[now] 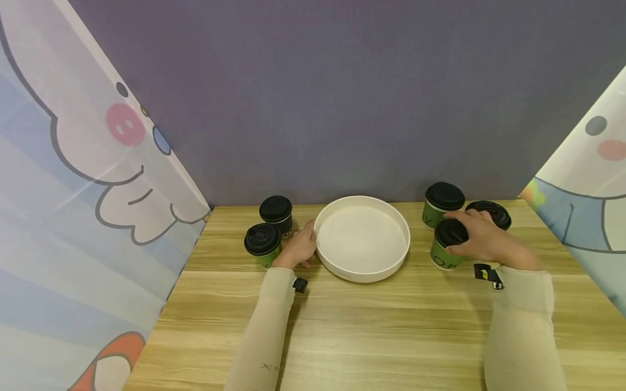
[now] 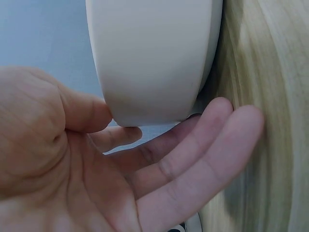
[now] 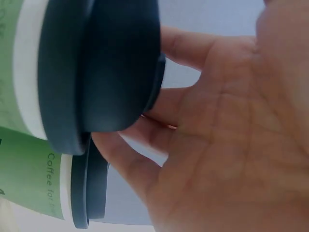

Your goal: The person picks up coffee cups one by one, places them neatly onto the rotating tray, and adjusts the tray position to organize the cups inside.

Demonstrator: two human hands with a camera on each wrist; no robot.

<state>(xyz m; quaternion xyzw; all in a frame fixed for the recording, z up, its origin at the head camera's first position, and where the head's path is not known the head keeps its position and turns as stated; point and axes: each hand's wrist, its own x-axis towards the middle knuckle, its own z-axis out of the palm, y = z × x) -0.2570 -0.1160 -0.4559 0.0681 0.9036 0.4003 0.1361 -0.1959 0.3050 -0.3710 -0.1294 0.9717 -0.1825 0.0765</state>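
Note:
A round white tray lies on the table, and my left hand is at its left side. In the left wrist view, the thumb touches one edge of the tray wall and a fingertip reaches the other edge. At the right, my right hand grips a green paper coffee cup by its black lid, the fingers bent around the lid. That cup stands upright. Another green cup is just behind it, and a further black-lidded cup is partly hidden by the hand.
Left of the tray stand a black cup and a green cup with a black lid, both close to my left forearm. A grey partition rises behind the wooden table. Cartoon-printed curtains hang at both sides.

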